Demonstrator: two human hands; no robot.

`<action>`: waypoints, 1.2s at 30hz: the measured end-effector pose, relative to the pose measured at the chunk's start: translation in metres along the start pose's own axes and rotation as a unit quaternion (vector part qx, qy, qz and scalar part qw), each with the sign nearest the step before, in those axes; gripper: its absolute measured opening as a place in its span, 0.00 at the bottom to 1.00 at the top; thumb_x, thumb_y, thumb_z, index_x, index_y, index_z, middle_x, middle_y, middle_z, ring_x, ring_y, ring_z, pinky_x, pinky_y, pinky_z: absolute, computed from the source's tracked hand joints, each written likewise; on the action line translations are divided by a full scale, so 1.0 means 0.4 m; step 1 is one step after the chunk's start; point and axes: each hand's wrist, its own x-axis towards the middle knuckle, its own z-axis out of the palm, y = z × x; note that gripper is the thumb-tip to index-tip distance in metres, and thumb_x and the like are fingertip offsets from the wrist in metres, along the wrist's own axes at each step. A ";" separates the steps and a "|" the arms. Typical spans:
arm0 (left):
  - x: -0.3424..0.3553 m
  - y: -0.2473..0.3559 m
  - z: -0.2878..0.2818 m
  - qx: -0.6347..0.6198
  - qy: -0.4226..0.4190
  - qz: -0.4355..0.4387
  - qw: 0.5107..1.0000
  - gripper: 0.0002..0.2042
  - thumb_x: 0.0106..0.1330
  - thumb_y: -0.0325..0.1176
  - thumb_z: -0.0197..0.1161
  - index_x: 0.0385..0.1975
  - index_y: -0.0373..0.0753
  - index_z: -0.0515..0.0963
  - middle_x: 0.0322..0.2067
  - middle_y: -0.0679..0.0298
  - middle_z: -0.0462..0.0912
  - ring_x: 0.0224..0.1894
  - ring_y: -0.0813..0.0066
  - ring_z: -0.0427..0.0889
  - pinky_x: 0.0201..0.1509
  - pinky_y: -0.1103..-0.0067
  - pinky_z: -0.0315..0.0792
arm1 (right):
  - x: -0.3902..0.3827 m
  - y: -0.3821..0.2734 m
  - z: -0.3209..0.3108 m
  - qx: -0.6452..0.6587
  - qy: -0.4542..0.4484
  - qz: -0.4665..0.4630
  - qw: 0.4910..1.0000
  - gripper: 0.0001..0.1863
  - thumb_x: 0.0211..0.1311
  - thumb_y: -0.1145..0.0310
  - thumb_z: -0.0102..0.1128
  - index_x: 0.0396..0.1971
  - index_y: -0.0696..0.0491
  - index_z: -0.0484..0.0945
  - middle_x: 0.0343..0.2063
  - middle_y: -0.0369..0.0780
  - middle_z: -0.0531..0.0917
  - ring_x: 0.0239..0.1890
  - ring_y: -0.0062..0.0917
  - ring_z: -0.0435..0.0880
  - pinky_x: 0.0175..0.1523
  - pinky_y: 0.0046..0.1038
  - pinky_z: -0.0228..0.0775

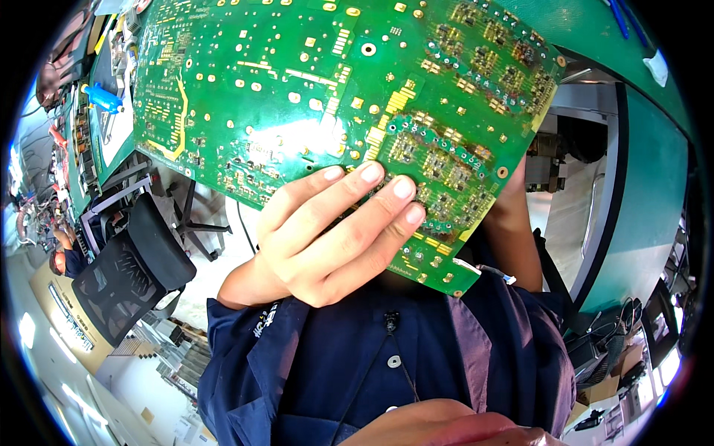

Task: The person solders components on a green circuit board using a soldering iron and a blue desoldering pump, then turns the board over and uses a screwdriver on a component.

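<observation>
A large green circuit board with gold pads and clusters of small parts stands tilted in front of my chest. My left hand lies across its lower edge, fingers stretched out and flat on the face, beside a group of components; the thumb is hidden. Behind the board's right edge, my right hand holds it from the back, with its fingers mostly covered by the board. A short white connector lead sticks out by the lower right corner.
A green-topped bench runs along the right, with blue pens at its far end. On the left are a black mesh chair, a blue tool on a cluttered bench and another person.
</observation>
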 end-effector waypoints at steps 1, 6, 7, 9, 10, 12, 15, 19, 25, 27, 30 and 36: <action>0.001 -0.002 0.000 0.000 0.002 0.001 1.000 0.11 0.48 0.25 0.65 0.33 0.45 0.82 0.35 0.65 0.82 0.39 0.68 0.81 0.38 0.77 0.76 | 0.001 -0.002 -0.005 0.004 -0.008 -0.004 1.000 0.29 0.67 0.51 0.37 0.57 0.59 0.62 0.54 0.48 0.71 0.52 0.36 0.74 0.54 0.38 0.70; 0.004 -0.004 0.012 0.011 0.026 -0.008 1.000 0.08 0.51 0.30 0.63 0.31 0.45 0.83 0.36 0.70 0.83 0.39 0.75 0.80 0.36 0.83 0.72 | 0.007 -0.019 0.009 0.032 0.030 -0.001 0.999 0.26 0.67 0.55 0.38 0.53 0.61 0.66 0.49 0.47 0.75 0.47 0.34 0.77 0.51 0.36 0.73; 0.006 -0.004 0.012 0.009 0.024 -0.012 1.000 0.08 0.51 0.30 0.63 0.31 0.45 0.83 0.36 0.70 0.83 0.39 0.75 0.80 0.36 0.83 0.72 | 0.010 -0.029 0.025 0.019 0.036 -0.007 0.999 0.24 0.67 0.57 0.38 0.52 0.61 0.67 0.48 0.47 0.76 0.46 0.33 0.78 0.50 0.35 0.73; 0.008 -0.001 0.009 0.007 0.017 -0.020 1.000 0.08 0.51 0.30 0.63 0.32 0.45 0.83 0.35 0.70 0.83 0.38 0.75 0.80 0.36 0.83 0.72 | 0.022 -0.052 0.059 -0.020 0.030 -0.026 0.999 0.21 0.68 0.61 0.37 0.50 0.60 0.68 0.45 0.45 0.78 0.44 0.30 0.80 0.49 0.32 0.74; 0.008 0.000 0.007 0.002 0.021 -0.021 1.000 0.08 0.50 0.30 0.64 0.31 0.45 0.82 0.34 0.68 0.83 0.38 0.72 0.80 0.37 0.80 0.73 | 0.023 -0.054 0.069 -0.023 0.026 -0.034 0.999 0.20 0.69 0.61 0.36 0.50 0.60 0.68 0.44 0.44 0.78 0.44 0.29 0.80 0.49 0.31 0.73; 0.008 0.001 0.007 -0.008 0.027 -0.024 0.999 0.09 0.49 0.31 0.65 0.31 0.43 0.82 0.33 0.63 0.83 0.38 0.67 0.81 0.39 0.76 0.74 | 0.021 -0.060 0.086 -0.029 0.020 -0.050 0.998 0.20 0.70 0.61 0.33 0.49 0.59 0.69 0.43 0.44 0.79 0.43 0.28 0.80 0.48 0.30 0.73; 0.007 -0.009 0.007 -0.007 0.026 -0.001 1.000 0.08 0.51 0.33 0.64 0.31 0.43 0.82 0.32 0.63 0.83 0.37 0.67 0.82 0.38 0.76 0.74 | 0.017 -0.057 0.099 0.034 -0.001 -0.053 0.998 0.21 0.70 0.60 0.33 0.49 0.59 0.69 0.43 0.43 0.79 0.42 0.28 0.80 0.48 0.30 0.74; 0.009 -0.004 0.002 -0.005 0.013 -0.017 1.000 0.08 0.52 0.32 0.63 0.33 0.46 0.82 0.35 0.68 0.82 0.39 0.72 0.80 0.39 0.80 0.72 | 0.025 -0.054 0.088 0.037 -0.031 -0.068 0.997 0.20 0.70 0.60 0.34 0.49 0.59 0.69 0.42 0.43 0.79 0.41 0.27 0.80 0.46 0.29 0.74; 0.008 -0.001 0.007 -0.004 0.010 -0.020 1.000 0.07 0.53 0.32 0.62 0.32 0.45 0.81 0.34 0.66 0.82 0.39 0.70 0.80 0.39 0.78 0.72 | 0.022 -0.032 0.051 -0.035 0.020 -0.096 0.995 0.17 0.69 0.62 0.40 0.49 0.58 0.68 0.41 0.42 0.79 0.40 0.24 0.80 0.44 0.27 0.74; 0.006 0.001 0.012 -0.001 0.016 -0.018 1.000 0.07 0.53 0.32 0.62 0.32 0.44 0.81 0.32 0.64 0.82 0.38 0.67 0.81 0.37 0.77 0.72 | 0.032 -0.023 0.037 -0.040 0.013 -0.097 0.994 0.17 0.69 0.62 0.41 0.48 0.58 0.67 0.40 0.42 0.79 0.40 0.24 0.80 0.44 0.27 0.74; 0.017 0.000 0.006 -0.005 0.019 -0.012 1.000 0.08 0.51 0.31 0.63 0.32 0.44 0.80 0.32 0.64 0.82 0.37 0.68 0.80 0.36 0.77 0.72 | 0.033 -0.028 0.015 -0.029 -0.020 -0.103 0.994 0.17 0.68 0.62 0.42 0.48 0.59 0.67 0.38 0.41 0.79 0.37 0.23 0.80 0.43 0.25 0.74; 0.016 -0.009 0.002 -0.018 0.020 -0.008 1.000 0.08 0.50 0.30 0.64 0.32 0.44 0.80 0.32 0.64 0.81 0.38 0.68 0.80 0.35 0.77 0.72 | 0.032 -0.053 -0.006 -0.343 0.001 -0.254 0.904 0.16 0.66 0.65 0.45 0.47 0.60 0.69 0.35 0.39 0.79 0.34 0.20 0.79 0.39 0.20 0.72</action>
